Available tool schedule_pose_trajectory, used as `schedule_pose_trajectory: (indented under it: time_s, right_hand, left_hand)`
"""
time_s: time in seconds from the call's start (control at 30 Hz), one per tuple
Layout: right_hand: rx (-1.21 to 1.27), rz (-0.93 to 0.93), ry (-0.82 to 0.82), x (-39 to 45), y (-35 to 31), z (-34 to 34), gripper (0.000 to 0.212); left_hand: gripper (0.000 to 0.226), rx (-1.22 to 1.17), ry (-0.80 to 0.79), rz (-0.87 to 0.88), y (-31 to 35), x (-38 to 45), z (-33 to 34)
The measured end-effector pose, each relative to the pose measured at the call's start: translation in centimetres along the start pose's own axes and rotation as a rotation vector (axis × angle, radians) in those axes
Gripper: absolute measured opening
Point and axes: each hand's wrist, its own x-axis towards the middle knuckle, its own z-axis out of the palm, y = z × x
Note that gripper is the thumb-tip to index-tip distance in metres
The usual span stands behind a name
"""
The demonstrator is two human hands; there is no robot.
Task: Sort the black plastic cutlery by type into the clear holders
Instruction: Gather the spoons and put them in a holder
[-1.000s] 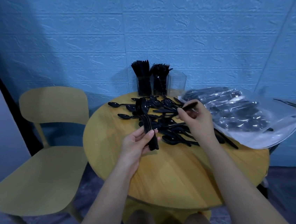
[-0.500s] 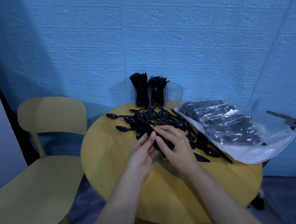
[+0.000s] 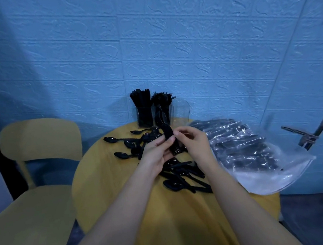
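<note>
Black cutlery [image 3: 174,173] piled mid-table; 2 of 3 clear holders [image 3: 154,115] at back filled.

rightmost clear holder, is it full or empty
Empty, as far as shows. The rightmost clear holder lets the blue wall show through, while the two holders left of it stand packed with black cutlery.

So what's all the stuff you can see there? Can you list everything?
Table: one, round, yellow, centre.
Chair: one, yellow, left of the table.
Clear holders: three side by side at the table's far edge; left one holds knives, middle one forks, right one looks empty.
Loose cutlery: many pieces, black, mostly spoons, scattered on the table.
Plastic bag: one, clear, holding black cutlery, at the table's right.
Wall: blue, textured, behind.
Bundle of cutlery: black, held above the table.
Left hand: grips the bundle.
Right hand: pinches its top.
</note>
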Motion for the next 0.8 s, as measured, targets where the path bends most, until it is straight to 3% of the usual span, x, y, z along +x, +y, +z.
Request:
schedule_pose_trajectory:
  time_s: [0.07, 0.17, 0.33, 0.47, 0.57, 0.67, 0.8]
  right_hand:
    - [-0.011, 0.063, 0.005, 1.9, -0.4, -0.5, 0.001]
    - [-0.065, 0.169, -0.079, 5.0, -1.3, -1.4, 0.020]
    - [-0.252, 0.261, -0.175, 11.0, -1.6, -3.2, 0.027]
    - [-0.184, 0.335, -0.174, 14.9, -1.0, -4.1, 0.022]
    - [-0.194, 0.307, -0.110, 17.7, -0.7, -4.6, 0.017]
    - [-0.193, 0.256, 0.058, 20.8, -0.2, -5.2, 0.016]
    - [-0.231, 0.143, 0.243, 24.5, 0.9, -5.1, 0.016]
  left_hand:
    - [0.020, 0.054, -0.020, 0.011, 0.3, 1.4, 0.3]
    - [0.020, 0.178, -0.050, 0.044, 0.8, 3.7, 0.7]
    - [0.014, 0.486, -0.103, 0.088, 1.7, 7.6, 2.2]
    - [0.020, 0.675, -0.072, 0.179, 2.2, 11.2, 3.4]
    - [0.025, 0.831, -0.014, 0.301, 2.6, 14.0, 4.2]
    - [0.030, 0.975, 0.039, 0.357, 2.3, 17.0, 4.0]
    - [0.037, 1.305, 0.005, 0.462, 1.4, 20.9, 3.2]
